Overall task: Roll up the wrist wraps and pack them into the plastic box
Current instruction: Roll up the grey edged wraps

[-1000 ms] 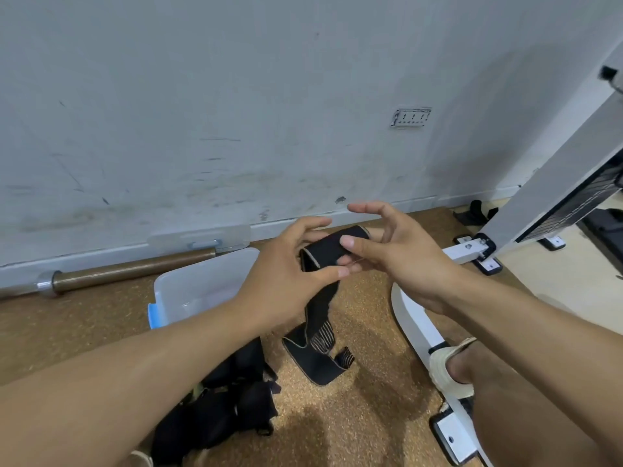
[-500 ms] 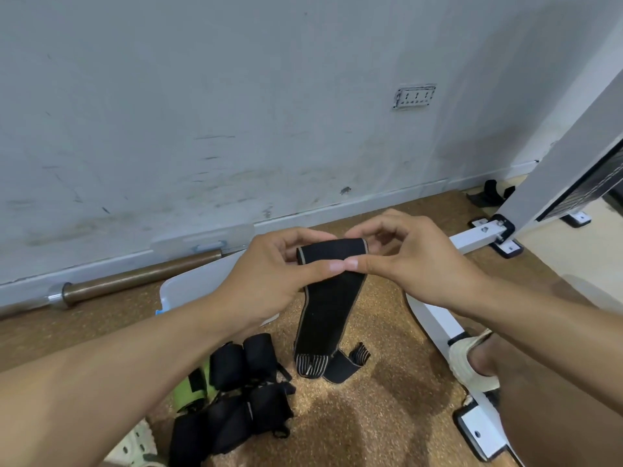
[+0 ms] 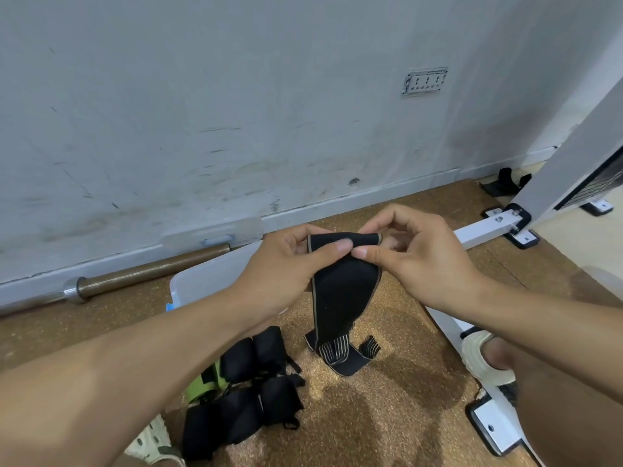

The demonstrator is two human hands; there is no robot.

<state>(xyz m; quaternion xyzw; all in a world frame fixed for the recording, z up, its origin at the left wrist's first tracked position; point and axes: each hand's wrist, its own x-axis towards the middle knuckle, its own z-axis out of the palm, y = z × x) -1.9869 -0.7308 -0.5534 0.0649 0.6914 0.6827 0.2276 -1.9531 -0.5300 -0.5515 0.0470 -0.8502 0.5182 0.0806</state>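
Hanging from both hands, a black wrist wrap point(image 3: 342, 298) with tan edges is held in the air above the cork floor point(image 3: 387, 416). Its top end is folded over into a small first turn, and its lower end with the striped part touches the floor. The left hand point(image 3: 286, 261) pinches the left side of this fold between thumb and curled fingers. The right hand point(image 3: 414, 254) pinches the right side in the same way, and the two thumbs almost meet at the middle of the fold.

Near and to the left of the hanging wrap, several rolled black wraps point(image 3: 249, 389) lie together on the floor, beside something green point(image 3: 202, 385) that is partly hidden. Farther left, behind the left forearm, the clear plastic box point(image 3: 209, 278) stands on the floor; what is inside it I cannot tell. Its clear lid point(image 3: 212, 230) leans against the grey wall point(image 3: 236, 112). A barbell point(image 3: 135, 278) lies along the foot of the wall. On the right, white metal frame bars point(image 3: 482, 230) run over the floor, and a foot in a pale sandal point(image 3: 485, 358) rests beside one of them.
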